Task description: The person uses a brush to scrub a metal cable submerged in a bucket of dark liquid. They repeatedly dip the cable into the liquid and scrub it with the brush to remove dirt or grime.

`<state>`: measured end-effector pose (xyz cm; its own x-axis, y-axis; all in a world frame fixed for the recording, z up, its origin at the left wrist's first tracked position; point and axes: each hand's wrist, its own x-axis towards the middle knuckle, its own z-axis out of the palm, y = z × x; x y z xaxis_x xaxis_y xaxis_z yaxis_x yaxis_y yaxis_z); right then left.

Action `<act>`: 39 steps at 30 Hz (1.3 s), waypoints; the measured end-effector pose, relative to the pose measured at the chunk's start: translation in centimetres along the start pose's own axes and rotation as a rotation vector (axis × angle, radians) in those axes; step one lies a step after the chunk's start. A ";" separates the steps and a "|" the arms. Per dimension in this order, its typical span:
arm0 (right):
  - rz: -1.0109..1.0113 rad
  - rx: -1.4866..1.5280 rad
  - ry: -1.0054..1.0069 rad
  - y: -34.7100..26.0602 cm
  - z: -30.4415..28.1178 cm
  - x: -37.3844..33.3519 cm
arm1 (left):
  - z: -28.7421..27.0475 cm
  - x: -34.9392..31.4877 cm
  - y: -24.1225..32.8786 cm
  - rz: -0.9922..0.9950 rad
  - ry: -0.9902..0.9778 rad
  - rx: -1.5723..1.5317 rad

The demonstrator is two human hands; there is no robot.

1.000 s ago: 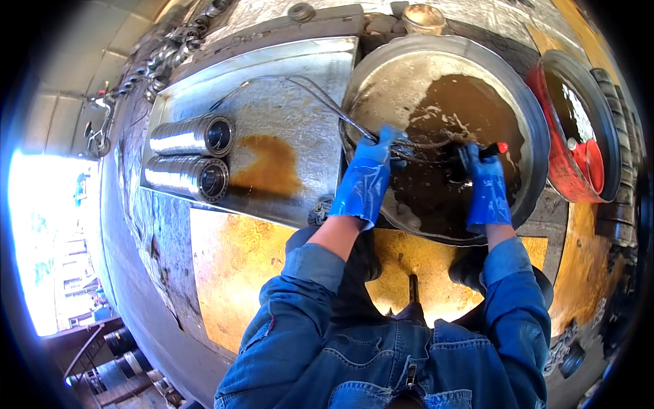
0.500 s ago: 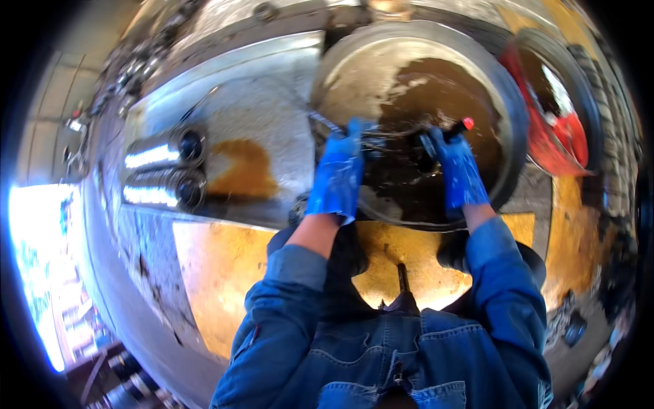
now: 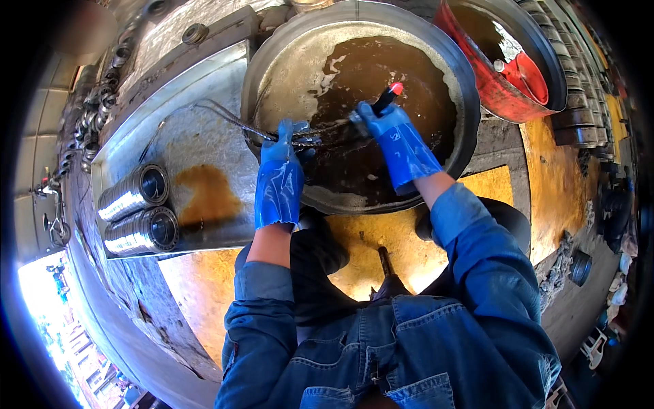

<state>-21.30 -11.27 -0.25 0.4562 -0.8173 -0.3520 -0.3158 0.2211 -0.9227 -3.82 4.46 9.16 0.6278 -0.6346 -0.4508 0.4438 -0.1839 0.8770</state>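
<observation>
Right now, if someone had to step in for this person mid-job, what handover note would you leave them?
Left hand, blue rubber glove: gripping a dark metal chain-like part at the near rim of the wide round metal basin.
Right hand, blue glove: holding a black red-tipped tool against that part, over the brown liquid.
Two stacks of shiny metal rings lie on the steel tray to the left; a red tub sits at right.
Done: part is wet and in the basin. Left: it is not yet on the tray.
</observation>
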 end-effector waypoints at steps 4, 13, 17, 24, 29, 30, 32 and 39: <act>-0.046 0.029 0.094 -0.7 -1.4 1.6 | -1.7 0.8 -0.4 -0.023 -0.065 0.118; -0.044 0.046 0.026 -5.1 4.9 -5.4 | -2.2 1.0 -1.6 0.083 -0.027 0.130; 0.073 -0.008 -0.002 -1.0 0.8 -1.5 | -2.0 0.8 -0.9 -0.079 0.013 0.202; -0.056 0.099 0.000 -4.2 -1.8 -0.8 | -2.4 -1.0 1.1 -0.066 -0.033 0.261; -0.084 -0.031 0.011 -5.7 3.4 -6.2 | -3.5 -0.7 0.2 0.054 -0.069 0.301; -0.083 -0.100 0.009 -5.3 3.1 -6.2 | -4.4 -0.8 0.1 0.078 -0.095 0.324; -0.043 -0.145 -0.020 -4.6 2.5 -6.1 | -6.2 -0.8 0.0 0.070 -0.095 0.345; 0.022 -0.115 -0.069 -0.8 -3.7 -0.9 | -7.5 -0.8 1.0 0.025 -0.077 0.160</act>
<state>-24.58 -12.72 1.39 0.5028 -0.7735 -0.3859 -0.4179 0.1733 -0.8918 0.93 10.47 9.16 0.5838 -0.6950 -0.4197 0.3172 -0.2806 0.9059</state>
